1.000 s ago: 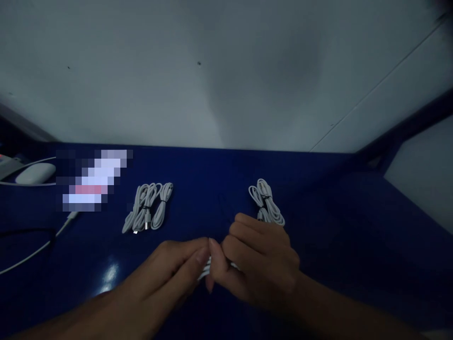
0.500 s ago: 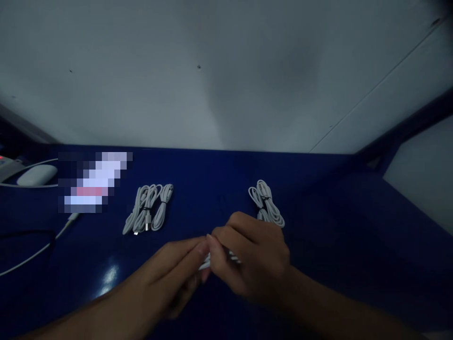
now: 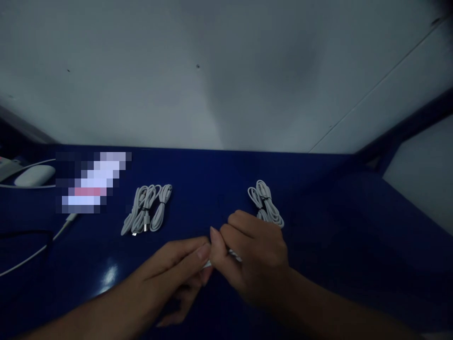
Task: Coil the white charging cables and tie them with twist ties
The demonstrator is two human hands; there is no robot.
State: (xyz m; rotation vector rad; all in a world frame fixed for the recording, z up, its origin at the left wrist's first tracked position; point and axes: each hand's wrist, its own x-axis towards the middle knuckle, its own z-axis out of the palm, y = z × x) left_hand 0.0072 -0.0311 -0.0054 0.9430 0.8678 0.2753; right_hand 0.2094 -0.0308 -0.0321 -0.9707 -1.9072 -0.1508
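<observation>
Both hands meet low in the middle of the head view, around a white cable (image 3: pixel 235 255) that is mostly hidden by the fingers. My left hand (image 3: pixel 180 264) pinches it between thumb and fingers, its lower fingers curled beneath. My right hand (image 3: pixel 253 252) is closed round the cable, thumb pointing up beside the left thumb. Just behind the right hand lies a tied white cable bundle (image 3: pixel 268 203), its lower end partly covered by the knuckles. Further left lie several white cable bundles (image 3: pixel 146 208) with dark ties, a metal USB plug showing at the front.
Everything rests on a dark blue tabletop (image 3: pixel 198 189), backed by a pale grey panel (image 3: pixel 148 85). At the left are a blurred-out bright phone-like screen (image 3: pixel 95 182) with a white cord (image 3: pixel 46 245) at its lower end, and a white rounded object (image 3: pixel 34 175).
My right thumb has lifted and straightened a little, away from the left thumb. The left lower fingers have spread slightly downward. The bundles on the table have stayed put.
</observation>
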